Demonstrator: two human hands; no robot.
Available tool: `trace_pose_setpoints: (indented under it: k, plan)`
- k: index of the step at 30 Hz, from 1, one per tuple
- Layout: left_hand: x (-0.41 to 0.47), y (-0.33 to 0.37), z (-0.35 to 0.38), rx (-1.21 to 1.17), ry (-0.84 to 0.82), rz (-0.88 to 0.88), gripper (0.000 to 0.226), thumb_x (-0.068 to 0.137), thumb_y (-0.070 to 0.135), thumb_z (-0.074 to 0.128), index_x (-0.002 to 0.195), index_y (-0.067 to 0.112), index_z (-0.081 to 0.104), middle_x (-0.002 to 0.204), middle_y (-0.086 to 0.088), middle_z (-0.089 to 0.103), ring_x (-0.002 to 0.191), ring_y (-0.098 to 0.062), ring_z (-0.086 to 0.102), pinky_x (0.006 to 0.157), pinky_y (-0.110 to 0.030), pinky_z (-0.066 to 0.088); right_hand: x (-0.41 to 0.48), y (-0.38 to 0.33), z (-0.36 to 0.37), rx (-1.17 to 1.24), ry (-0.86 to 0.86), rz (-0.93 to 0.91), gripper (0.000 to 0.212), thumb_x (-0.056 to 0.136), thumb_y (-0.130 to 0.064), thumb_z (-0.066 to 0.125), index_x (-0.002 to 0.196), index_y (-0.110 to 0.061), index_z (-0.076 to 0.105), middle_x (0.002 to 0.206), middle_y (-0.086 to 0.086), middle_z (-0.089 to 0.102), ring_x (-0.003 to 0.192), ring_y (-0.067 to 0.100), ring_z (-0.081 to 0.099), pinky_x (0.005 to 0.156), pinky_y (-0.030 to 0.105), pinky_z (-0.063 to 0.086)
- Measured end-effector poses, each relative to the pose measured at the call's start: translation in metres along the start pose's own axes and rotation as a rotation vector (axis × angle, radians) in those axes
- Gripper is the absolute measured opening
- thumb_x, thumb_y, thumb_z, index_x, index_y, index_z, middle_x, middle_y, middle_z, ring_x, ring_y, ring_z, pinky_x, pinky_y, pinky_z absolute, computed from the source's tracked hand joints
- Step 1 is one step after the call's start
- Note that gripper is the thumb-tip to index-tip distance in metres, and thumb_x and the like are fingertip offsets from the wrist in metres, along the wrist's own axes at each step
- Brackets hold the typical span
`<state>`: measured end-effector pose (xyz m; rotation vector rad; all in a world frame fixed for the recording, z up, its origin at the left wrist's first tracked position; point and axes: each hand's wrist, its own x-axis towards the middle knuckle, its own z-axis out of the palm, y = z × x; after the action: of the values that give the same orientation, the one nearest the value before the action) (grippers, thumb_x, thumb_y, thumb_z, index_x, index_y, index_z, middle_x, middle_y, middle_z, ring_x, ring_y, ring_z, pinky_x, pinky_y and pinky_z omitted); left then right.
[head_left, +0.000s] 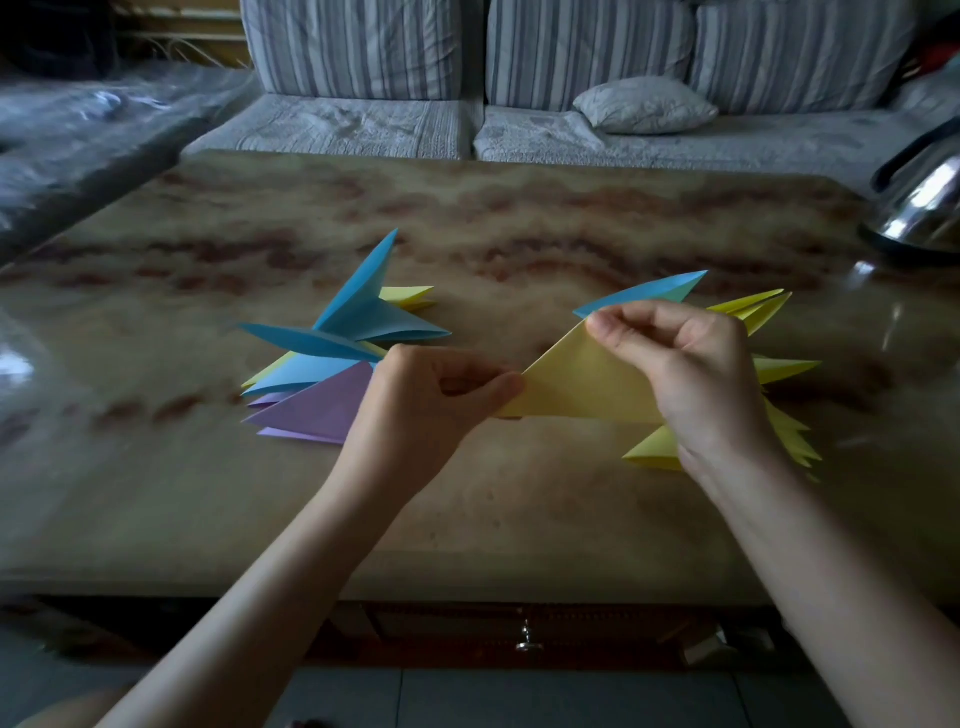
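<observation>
A yellow paper folded into a triangle (582, 379) is held just above the marble-patterned table (467, 519). My left hand (431, 400) pinches its left corner between thumb and fingers. My right hand (680, 364) pinches its top point with thumb and forefinger and covers its right side. To the left lies a pile of folded blue, purple and yellow papers (332, 353). Behind and under my right hand lies a second pile of folded yellow papers (779, 374) with one blue piece (644, 293) on top.
A shiny metal kettle (919, 208) stands at the table's far right edge. A striped grey sofa (519, 124) with a small cushion (644, 106) runs behind the table. A drawer with a metal knob (529, 642) sits under the near edge.
</observation>
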<state>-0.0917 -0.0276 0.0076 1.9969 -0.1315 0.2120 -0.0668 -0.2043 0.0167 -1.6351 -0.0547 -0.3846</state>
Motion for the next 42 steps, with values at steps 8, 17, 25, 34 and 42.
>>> trace_pose_setpoints:
  k: [8, 17, 25, 34, 42]
  plan:
    - [0.000, 0.004, -0.010, -0.021, -0.039, -0.028, 0.007, 0.082, 0.023, 0.069, 0.079, 0.029, 0.073, 0.068, 0.011, 0.073, 0.077, -0.026, 0.070, 0.074, -0.049, 0.053, 0.002, 0.002, 0.001, -0.047, 0.041, 0.015, 0.004, 0.077, -0.019, 0.077, 0.075, -0.020, 0.073, 0.070, -0.001, 0.071, 0.070, 0.011, 0.064, 0.072, 0.028, 0.051]
    - [0.001, 0.003, -0.017, -0.030, -0.079, -0.034, 0.012, 0.083, 0.019, 0.068, 0.074, 0.024, 0.073, 0.068, 0.008, 0.074, 0.069, -0.007, 0.071, 0.074, -0.052, 0.056, 0.005, -0.002, -0.003, -0.074, 0.061, 0.018, 0.006, 0.077, -0.019, 0.077, 0.073, -0.022, 0.073, 0.071, 0.000, 0.072, 0.070, 0.015, 0.065, 0.076, 0.035, 0.054]
    - [0.007, -0.010, -0.030, 0.091, -0.042, -0.008, 0.013, 0.080, 0.017, 0.071, 0.069, 0.023, 0.075, 0.066, 0.008, 0.073, 0.064, -0.003, 0.068, 0.072, -0.019, 0.053, 0.015, -0.005, -0.015, -0.051, 0.124, 0.021, 0.010, 0.080, -0.020, 0.073, 0.071, -0.023, 0.070, 0.056, -0.016, 0.065, 0.062, 0.003, 0.058, 0.066, 0.025, 0.051]
    - [0.011, -0.003, -0.012, -0.080, 0.030, -0.002, 0.012, 0.078, 0.032, 0.070, 0.088, 0.025, 0.073, 0.079, 0.002, 0.075, 0.075, -0.008, 0.069, 0.075, -0.029, 0.056, 0.000, 0.002, 0.004, -0.101, -0.056, -0.001, 0.014, 0.079, -0.016, 0.074, 0.068, -0.024, 0.069, 0.060, -0.013, 0.068, 0.064, -0.001, 0.060, 0.067, 0.014, 0.047]
    - [0.001, 0.007, 0.006, -0.011, 0.094, 0.090, 0.012, 0.071, 0.032, 0.077, 0.075, 0.041, 0.070, 0.065, 0.023, 0.068, 0.064, 0.007, 0.063, 0.057, -0.010, 0.047, -0.015, 0.004, 0.019, -0.082, -0.209, 0.019, 0.005, 0.078, -0.018, 0.074, 0.073, -0.018, 0.074, 0.071, 0.000, 0.073, 0.069, 0.006, 0.062, 0.070, 0.023, 0.047]
